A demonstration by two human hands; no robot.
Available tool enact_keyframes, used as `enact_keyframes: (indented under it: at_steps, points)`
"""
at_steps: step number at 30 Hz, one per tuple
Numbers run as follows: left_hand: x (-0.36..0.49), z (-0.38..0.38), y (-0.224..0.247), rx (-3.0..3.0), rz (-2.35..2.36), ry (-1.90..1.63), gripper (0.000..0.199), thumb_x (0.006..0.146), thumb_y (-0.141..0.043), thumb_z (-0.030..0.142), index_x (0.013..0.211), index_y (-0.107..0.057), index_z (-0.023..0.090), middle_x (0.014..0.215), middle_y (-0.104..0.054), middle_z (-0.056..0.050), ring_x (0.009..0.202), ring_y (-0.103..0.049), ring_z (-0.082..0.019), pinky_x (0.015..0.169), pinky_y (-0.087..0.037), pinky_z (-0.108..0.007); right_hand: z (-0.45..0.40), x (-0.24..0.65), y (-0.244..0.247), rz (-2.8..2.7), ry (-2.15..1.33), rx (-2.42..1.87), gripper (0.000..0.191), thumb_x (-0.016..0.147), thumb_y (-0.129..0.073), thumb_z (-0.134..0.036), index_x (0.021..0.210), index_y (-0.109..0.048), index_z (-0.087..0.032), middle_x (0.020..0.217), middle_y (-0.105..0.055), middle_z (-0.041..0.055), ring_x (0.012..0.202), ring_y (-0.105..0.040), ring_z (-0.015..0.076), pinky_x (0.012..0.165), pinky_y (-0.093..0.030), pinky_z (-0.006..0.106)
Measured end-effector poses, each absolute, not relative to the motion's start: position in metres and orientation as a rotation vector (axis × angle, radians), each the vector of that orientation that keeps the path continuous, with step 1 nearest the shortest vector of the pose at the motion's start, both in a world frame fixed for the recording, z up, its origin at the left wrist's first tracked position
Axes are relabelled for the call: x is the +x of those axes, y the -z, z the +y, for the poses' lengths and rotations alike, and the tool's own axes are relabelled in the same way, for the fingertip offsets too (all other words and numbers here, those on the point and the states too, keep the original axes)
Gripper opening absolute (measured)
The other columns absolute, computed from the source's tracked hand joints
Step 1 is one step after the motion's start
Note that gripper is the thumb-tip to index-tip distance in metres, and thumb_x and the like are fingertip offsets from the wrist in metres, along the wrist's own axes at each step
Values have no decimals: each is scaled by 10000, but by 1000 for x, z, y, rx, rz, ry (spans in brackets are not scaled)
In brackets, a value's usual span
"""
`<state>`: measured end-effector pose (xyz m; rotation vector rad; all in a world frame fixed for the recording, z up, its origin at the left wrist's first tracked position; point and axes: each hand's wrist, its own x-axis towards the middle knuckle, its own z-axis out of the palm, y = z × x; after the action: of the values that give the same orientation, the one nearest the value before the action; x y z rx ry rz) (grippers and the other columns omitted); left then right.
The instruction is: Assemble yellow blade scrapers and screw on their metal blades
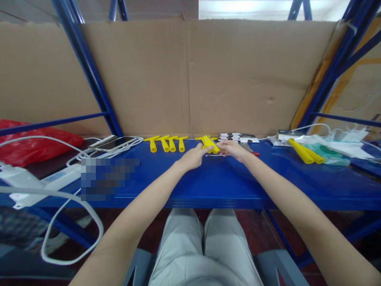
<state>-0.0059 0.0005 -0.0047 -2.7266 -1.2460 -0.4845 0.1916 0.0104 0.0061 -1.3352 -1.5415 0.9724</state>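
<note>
My left hand (193,157) is closed on a yellow T-shaped plastic handle (207,140), held tilted just above the blue tabletop. A second yellow T-shaped handle (216,150) lies against it, partly hidden. My right hand (232,149) is at the right side of these pieces, its fingertips pinched together; whatever they hold is too small to make out. Beneath the hands lies a thin metal shaft (214,155), and a red-handled tool (255,153) shows beside my right wrist. Several matching yellow T-shaped handles (181,143) stand in a row to the left.
Black-and-white packets (238,137) are stacked behind my right hand. Farther right lie yellow tubular pieces (306,153) and plastic wrapping (336,153). On the left are a white power strip (56,180), cables and a red bag (35,141). Cardboard (143,75) closes off the back between blue posts.
</note>
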Motion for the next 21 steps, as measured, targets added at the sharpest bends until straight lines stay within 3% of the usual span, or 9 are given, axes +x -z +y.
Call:
enact_keyframes:
  at_steps: [5, 8, 11, 14, 21]
  points:
    - [-5, 9, 2, -2892, -1329, 1078, 594, 831, -432, 69, 1397, -392, 246, 1128, -551, -94, 962, -564, -187, 880, -454, -351, 33, 237, -7, -1614, -351, -1613, 136, 798, -511, -104, 819, -645, -113, 841, -698, 83, 682, -611, 119, 626, -447, 195]
    - [-4, 11, -4, -3045, -1597, 1558, 638, 836, -473, 93, 1426, -326, 286, 1077, -586, -83, 738, -566, -130, 694, -496, -286, 44, 264, -1, -1682, -98, -1853, 168, 791, -529, -162, 807, -688, -111, 868, -707, 103, 803, -640, 179, 696, -458, 223]
    - [-4, 10, -10, -3109, -1906, 2035, 697, 831, -480, 67, 1439, -262, 328, 1004, -599, -69, 560, -496, -75, 509, -437, -212, 48, 275, 3, -1720, -29, -2038, 195, 768, -542, -187, 839, -719, -147, 891, -715, 89, 866, -647, 202, 729, -461, 238]
    - [-3, 8, -16, -3128, -2027, 2393, 726, 825, -442, 13, 1441, -234, 338, 926, -605, -52, 510, -470, -58, 440, -382, -174, 49, 275, 4, -1707, -41, -2159, 213, 736, -562, -212, 866, -730, -203, 925, -716, 62, 903, -643, 214, 752, -471, 269]
    - [0, 1, -19, -3166, -2120, 2626, 736, 818, -419, -21, 1440, -224, 322, 811, -596, -28, 469, -462, -55, 385, -332, -153, 48, 276, -2, -1652, -30, -2309, 193, 696, -583, -172, 805, -733, -224, 976, -705, 69, 1001, -617, 266, 882, -437, 407]
